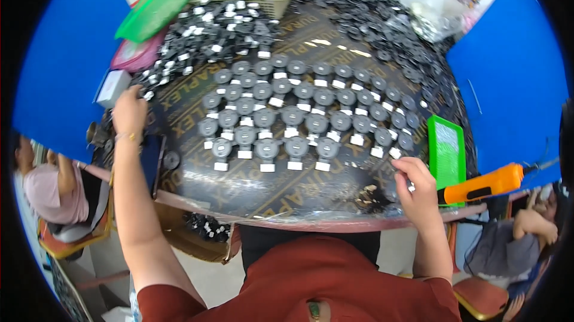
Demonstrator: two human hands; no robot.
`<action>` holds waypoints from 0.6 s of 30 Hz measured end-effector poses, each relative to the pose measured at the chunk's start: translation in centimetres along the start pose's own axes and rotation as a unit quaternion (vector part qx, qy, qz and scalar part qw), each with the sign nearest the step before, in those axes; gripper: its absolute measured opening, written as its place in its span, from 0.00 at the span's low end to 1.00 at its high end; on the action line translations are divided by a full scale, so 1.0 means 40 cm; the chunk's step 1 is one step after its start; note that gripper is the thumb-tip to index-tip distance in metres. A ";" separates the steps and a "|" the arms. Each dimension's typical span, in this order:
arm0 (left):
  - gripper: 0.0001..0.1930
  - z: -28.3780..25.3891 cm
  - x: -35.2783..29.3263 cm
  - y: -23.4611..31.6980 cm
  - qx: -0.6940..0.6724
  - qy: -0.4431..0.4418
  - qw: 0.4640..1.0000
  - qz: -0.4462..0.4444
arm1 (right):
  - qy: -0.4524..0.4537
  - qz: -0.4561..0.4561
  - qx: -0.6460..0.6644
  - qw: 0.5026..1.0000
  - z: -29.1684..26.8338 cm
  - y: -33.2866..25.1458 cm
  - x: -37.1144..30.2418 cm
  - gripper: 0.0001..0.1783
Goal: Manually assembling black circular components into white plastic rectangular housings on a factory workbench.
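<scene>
Rows of round black discs with white tabs [293, 116] lie spread on the dark table sheet. Beside the right end of these rows, my right hand [417, 187] has its fingers curled in a pinch; a small pale bit shows at the fingers, too small to name. My left hand [130, 113] is stretched out to the far left, next to a small white box [113, 88] and the edge of a heap of black parts with white tabs [206, 32]. Its fingers are drawn together, and whatever they may hold is hidden.
A green tray [446, 149] and an orange-handled tool [484, 184] sit at the right. Loose black discs [376, 23] are heaped at the back right. Baskets [272, 5] stand at the back, blue partitions [508, 77] on both sides. A cardboard box [191, 241] is below the edge.
</scene>
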State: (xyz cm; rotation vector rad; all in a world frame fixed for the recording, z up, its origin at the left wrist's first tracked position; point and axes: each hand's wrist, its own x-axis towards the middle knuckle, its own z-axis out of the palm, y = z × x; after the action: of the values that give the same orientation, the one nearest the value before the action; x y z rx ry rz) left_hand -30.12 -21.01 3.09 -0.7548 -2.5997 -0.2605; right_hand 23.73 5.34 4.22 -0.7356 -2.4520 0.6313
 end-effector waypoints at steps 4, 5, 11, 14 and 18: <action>0.24 -0.114 -0.082 0.152 -0.480 0.040 0.876 0.033 | -0.075 0.110 -0.097 0.986 -0.018 0.038 -0.062 0.11; 0.26 -0.161 -0.121 0.247 -0.644 0.030 0.764 -0.019 | -0.056 0.114 -0.120 0.985 -0.016 0.053 -0.071 0.10; 0.23 -0.211 -0.268 0.538 -0.849 -0.163 0.502 0.009 | 0.003 0.143 -0.243 0.959 -0.022 0.137 -0.091 0.04; 0.24 -0.224 -0.306 0.670 -0.889 -0.331 0.313 -0.055 | 0.009 0.125 -0.243 0.962 -0.037 0.157 -0.101 0.02; 0.23 -0.157 -0.321 0.793 -0.877 -0.422 0.201 -0.111 | -0.039 0.114 -0.241 0.963 -0.063 0.158 -0.112 0.01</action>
State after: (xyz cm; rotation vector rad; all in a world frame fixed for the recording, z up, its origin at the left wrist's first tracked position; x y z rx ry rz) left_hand -0.83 -2.35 4.99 0.4027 0.5190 1.7327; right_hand 30.80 8.06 1.20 -1.2147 -2.6447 0.1325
